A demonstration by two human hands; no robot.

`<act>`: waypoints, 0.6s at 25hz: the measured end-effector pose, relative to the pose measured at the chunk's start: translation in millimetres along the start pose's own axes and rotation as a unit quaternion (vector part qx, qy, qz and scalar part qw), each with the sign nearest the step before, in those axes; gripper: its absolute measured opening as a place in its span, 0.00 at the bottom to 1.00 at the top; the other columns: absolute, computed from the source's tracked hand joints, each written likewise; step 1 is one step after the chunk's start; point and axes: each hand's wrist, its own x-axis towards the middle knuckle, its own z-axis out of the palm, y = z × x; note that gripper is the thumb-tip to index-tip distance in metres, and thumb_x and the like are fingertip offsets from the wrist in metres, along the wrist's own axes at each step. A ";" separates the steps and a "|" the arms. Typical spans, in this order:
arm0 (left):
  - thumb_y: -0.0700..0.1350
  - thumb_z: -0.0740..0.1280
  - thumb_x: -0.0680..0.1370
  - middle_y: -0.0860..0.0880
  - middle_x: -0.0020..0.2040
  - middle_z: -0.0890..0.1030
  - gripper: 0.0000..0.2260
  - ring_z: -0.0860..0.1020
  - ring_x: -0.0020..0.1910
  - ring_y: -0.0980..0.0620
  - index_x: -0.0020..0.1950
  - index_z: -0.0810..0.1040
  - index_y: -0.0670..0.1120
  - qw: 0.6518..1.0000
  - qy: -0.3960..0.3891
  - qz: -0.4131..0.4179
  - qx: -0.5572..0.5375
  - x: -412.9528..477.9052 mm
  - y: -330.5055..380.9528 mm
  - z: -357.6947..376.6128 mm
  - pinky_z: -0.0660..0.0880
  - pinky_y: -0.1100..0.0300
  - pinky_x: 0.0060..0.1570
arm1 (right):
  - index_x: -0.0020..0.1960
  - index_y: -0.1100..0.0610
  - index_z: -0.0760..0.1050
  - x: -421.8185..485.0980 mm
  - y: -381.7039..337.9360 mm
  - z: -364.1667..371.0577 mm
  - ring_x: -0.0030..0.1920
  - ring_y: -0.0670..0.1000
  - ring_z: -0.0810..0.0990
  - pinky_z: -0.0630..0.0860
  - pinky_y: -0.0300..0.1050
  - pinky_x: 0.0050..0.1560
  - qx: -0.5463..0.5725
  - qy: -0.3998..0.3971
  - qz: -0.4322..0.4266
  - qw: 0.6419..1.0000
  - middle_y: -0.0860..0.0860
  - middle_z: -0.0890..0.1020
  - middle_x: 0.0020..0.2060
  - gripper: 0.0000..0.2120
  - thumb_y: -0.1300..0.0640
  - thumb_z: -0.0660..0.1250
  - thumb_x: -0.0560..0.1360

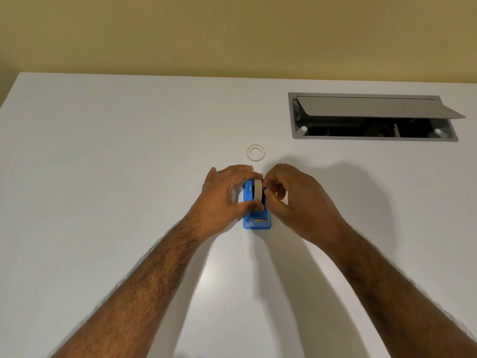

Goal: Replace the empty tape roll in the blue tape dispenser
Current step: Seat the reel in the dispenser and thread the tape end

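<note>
Blue dispenser [256, 218] flat on the white table [129, 151], near centre, long axis running 12 to 6 o'clock, cutter end pointing to 6, toward the person. Pale tape roll [257, 192] standing on edge in the dispenser's far half, its flat faces turned to 3 and 9 o'clock.

Left hand [227, 192] at 9 o'clock of the dispenser, fingers [245, 170] arched over the far end, thumb pressed near the roll's lower edge; clamped on the dispenser and touching the roll. Right hand [294, 200] at 3 o'clock, fingers [271, 192] bunched together and pinched at the roll's right face; whether gripping the roll or its hub, cannot tell.

Empty core [255, 152], a thin white ring, lying flat on the table at 12 o'clock of the hands, just beyond the left fingertips, not touching.

Grey hatch [374, 117] set into the table at 2 o'clock, well apart, lid tilted open. Yellow wall [232, 34] beyond the table's far edge.
</note>
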 end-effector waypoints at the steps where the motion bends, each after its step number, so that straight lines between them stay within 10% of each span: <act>1: 0.54 0.76 0.72 0.54 0.71 0.75 0.23 0.69 0.73 0.54 0.66 0.76 0.59 1.000 0.000 -0.002 -0.003 0.2 -0.3 0.0 0.51 0.39 0.78 | 0.48 0.57 0.74 -4.1 1.1 -0.7 0.35 0.47 0.74 0.68 0.32 0.37 0.008 0.012 0.007 1.000 0.50 0.77 0.37 0.05 0.56 0.67 0.75; 5: 0.55 0.77 0.72 0.55 0.70 0.76 0.23 0.70 0.72 0.55 0.66 0.77 0.57 1.000 0.002 0.000 -0.008 -0.1 -0.6 1.0 0.51 0.40 0.78 | 0.57 0.53 0.76 -16.2 1.5 5.0 0.39 0.44 0.75 0.68 0.31 0.39 0.000 0.037 0.027 0.999 0.44 0.76 0.42 0.12 0.54 0.68 0.75; 15: 0.53 0.76 0.73 0.54 0.73 0.75 0.24 0.68 0.74 0.55 0.67 0.76 0.59 1.000 -0.002 0.002 0.003 0.6 -3.3 0.8 0.49 0.41 0.79 | 0.45 0.62 0.81 -2.9 -7.0 17.9 0.34 0.53 0.77 0.74 0.45 0.39 -0.084 0.040 -0.026 0.995 0.57 0.82 0.36 0.08 0.57 0.74 0.72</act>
